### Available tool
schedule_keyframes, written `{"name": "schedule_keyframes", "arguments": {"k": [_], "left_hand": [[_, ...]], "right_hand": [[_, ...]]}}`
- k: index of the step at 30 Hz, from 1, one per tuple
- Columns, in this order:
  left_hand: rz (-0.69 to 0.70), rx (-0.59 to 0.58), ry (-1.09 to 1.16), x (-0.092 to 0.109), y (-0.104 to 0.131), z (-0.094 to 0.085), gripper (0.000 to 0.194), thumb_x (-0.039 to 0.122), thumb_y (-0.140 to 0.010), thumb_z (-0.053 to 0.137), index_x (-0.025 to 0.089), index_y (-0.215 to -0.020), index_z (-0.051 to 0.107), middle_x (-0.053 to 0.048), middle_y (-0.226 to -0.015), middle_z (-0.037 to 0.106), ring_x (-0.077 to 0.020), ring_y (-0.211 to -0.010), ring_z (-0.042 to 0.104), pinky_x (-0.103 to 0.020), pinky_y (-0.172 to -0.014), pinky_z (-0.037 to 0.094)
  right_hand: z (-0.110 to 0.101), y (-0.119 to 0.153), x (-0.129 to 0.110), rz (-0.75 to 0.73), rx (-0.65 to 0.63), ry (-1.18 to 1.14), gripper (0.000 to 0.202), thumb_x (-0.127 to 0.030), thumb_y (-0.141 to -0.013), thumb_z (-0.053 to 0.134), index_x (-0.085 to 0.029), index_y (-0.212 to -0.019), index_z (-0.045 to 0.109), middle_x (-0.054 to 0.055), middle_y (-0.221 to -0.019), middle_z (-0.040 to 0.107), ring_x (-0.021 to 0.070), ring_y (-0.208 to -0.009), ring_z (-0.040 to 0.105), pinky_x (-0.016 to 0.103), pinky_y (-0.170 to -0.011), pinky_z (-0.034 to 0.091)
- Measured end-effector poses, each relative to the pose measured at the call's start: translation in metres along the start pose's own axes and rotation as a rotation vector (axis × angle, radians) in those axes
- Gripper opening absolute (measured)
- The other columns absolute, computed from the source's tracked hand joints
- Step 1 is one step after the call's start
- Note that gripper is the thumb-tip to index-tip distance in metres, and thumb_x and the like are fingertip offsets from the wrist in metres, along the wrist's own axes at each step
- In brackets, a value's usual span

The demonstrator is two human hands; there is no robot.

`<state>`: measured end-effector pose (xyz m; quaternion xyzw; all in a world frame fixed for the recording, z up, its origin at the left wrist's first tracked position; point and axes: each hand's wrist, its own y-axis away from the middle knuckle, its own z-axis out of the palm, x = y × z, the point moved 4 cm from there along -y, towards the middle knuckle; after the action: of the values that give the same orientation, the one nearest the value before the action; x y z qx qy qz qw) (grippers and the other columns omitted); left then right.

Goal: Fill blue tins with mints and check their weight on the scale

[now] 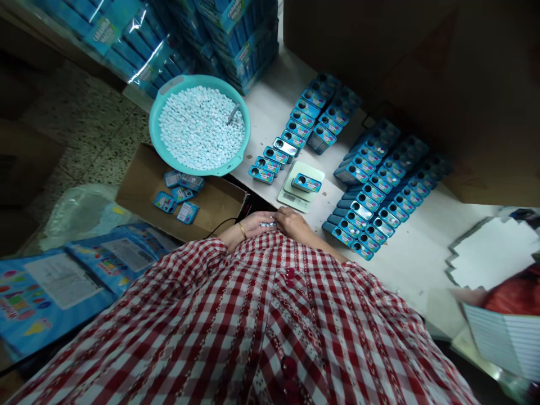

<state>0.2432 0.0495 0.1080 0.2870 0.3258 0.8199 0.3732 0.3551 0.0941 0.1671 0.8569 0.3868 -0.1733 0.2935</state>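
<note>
My left hand (252,225), a bangle at its wrist, is cupped palm up close to my body. Several small pale candies (267,224) lie in it. At its fingertips is my right hand (293,223), its fingers curled together; what they pinch, if anything, is hidden. Just beyond the hands, a small blue tin (307,183) with a round dark opening rests on a pale kitchen scale (291,198). Up and to the left stands a turquoise bowl (157,132) full of pale candies (198,126), with a grey scoop handle (233,113) sticking out.
Rows of blue tins (301,118) stand behind the scale, and more tin rows (371,194) fill the right side. An open cardboard box (139,180) holding several blue packs (183,194) sits below the bowl. Wrapped blue stacks (240,45) rise at the back, near large cardboard (485,112).
</note>
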Motion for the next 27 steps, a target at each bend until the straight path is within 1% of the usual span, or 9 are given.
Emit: {"name": "schedule_keyframes", "arguments": {"k": [3, 6, 11, 13, 15, 18, 20, 24, 27], "left_hand": [[-0.008, 0.015, 0.001, 0.001, 0.0, 0.0, 0.026, -0.005, -0.07, 0.055, 0.008, -0.086, 0.07, -0.012, -0.083, 0.071, -0.0183, -0.081, 0.067, -0.033, -0.089, 0.046], [-0.025, -0.005, 0.035, 0.004, -0.002, 0.006, 0.026, -0.005, -0.072, 0.052, 0.006, -0.088, 0.069, -0.013, -0.082, 0.071, -0.0184, -0.082, 0.067, -0.033, -0.09, 0.046], [0.04, -0.058, 0.14, 0.023, -0.008, 0.03, 0.027, -0.003, -0.075, 0.046, 0.004, -0.089, 0.067, -0.014, -0.085, 0.071, -0.0185, -0.086, 0.068, -0.033, -0.093, 0.046], [0.064, -0.06, 0.156, 0.03, -0.01, 0.037, 0.027, -0.002, -0.076, 0.045, 0.003, -0.091, 0.067, -0.016, -0.088, 0.07, -0.0194, -0.09, 0.067, -0.032, -0.093, 0.046], [0.076, -0.054, 0.162, 0.035, -0.012, 0.041, 0.028, -0.002, -0.077, 0.044, 0.003, -0.093, 0.066, -0.017, -0.092, 0.07, -0.0197, -0.094, 0.066, -0.031, -0.092, 0.047], [0.076, -0.034, 0.169, 0.036, -0.011, 0.04, 0.028, -0.002, -0.076, 0.044, 0.004, -0.093, 0.066, -0.017, -0.093, 0.07, -0.0196, -0.094, 0.067, -0.03, -0.09, 0.048], [0.073, -0.017, 0.183, 0.034, -0.01, 0.036, 0.03, -0.002, -0.076, 0.045, 0.004, -0.096, 0.066, -0.016, -0.093, 0.071, -0.0195, -0.093, 0.067, -0.03, -0.09, 0.049], [0.073, 0.048, 0.212, 0.032, -0.004, 0.023, 0.033, -0.003, -0.074, 0.046, 0.005, -0.099, 0.065, -0.015, -0.091, 0.071, -0.0187, -0.091, 0.067, -0.03, -0.091, 0.049], [0.089, 0.102, 0.233, 0.032, 0.0, 0.013, 0.029, -0.003, -0.074, 0.047, 0.004, -0.094, 0.066, -0.015, -0.089, 0.071, -0.0185, -0.09, 0.067, -0.029, -0.091, 0.049]], "right_hand": [[0.0, 0.003, 0.001, -0.038, 0.048, -0.065, 0.023, -0.014, -0.088, 0.046, -0.013, -0.103, 0.063, 0.011, -0.098, 0.06, 0.017, -0.091, 0.055, 0.028, -0.079, 0.045], [-0.007, 0.009, 0.008, -0.049, 0.19, -0.186, 0.021, -0.014, -0.086, 0.048, -0.013, -0.097, 0.065, 0.009, -0.093, 0.061, 0.0156, -0.088, 0.056, 0.026, -0.08, 0.046], [-0.042, 0.009, 0.04, 0.039, 0.525, -0.319, 0.017, -0.021, -0.085, 0.051, -0.019, -0.091, 0.067, 0.005, -0.089, 0.063, 0.0155, -0.086, 0.058, 0.028, -0.079, 0.048], [-0.057, 0.003, 0.056, 0.107, 0.599, -0.28, 0.018, -0.023, -0.085, 0.051, -0.019, -0.091, 0.067, 0.006, -0.09, 0.063, 0.0162, -0.085, 0.058, 0.029, -0.078, 0.048], [-0.067, -0.006, 0.07, 0.162, 0.62, -0.211, 0.019, -0.023, -0.085, 0.05, -0.019, -0.093, 0.067, 0.007, -0.091, 0.063, 0.017, -0.084, 0.058, 0.03, -0.078, 0.048], [-0.071, -0.013, 0.083, 0.2, 0.616, -0.12, 0.021, -0.023, -0.085, 0.05, -0.018, -0.096, 0.067, 0.009, -0.094, 0.064, 0.0187, -0.087, 0.059, 0.031, -0.08, 0.048], [-0.07, -0.007, 0.085, 0.205, 0.646, -0.1, 0.023, -0.025, -0.088, 0.047, -0.019, -0.097, 0.067, 0.009, -0.094, 0.065, 0.0187, -0.088, 0.059, 0.031, -0.081, 0.048], [-0.067, 0.025, 0.083, 0.215, 0.776, -0.096, 0.026, -0.031, -0.091, 0.043, -0.021, -0.094, 0.067, 0.007, -0.09, 0.066, 0.0174, -0.087, 0.061, 0.032, -0.08, 0.049], [-0.066, 0.053, 0.087, 0.28, 0.9, -0.105, 0.025, -0.031, -0.09, 0.044, -0.021, -0.089, 0.067, 0.006, -0.084, 0.067, 0.0172, -0.082, 0.062, 0.033, -0.078, 0.05]]}}
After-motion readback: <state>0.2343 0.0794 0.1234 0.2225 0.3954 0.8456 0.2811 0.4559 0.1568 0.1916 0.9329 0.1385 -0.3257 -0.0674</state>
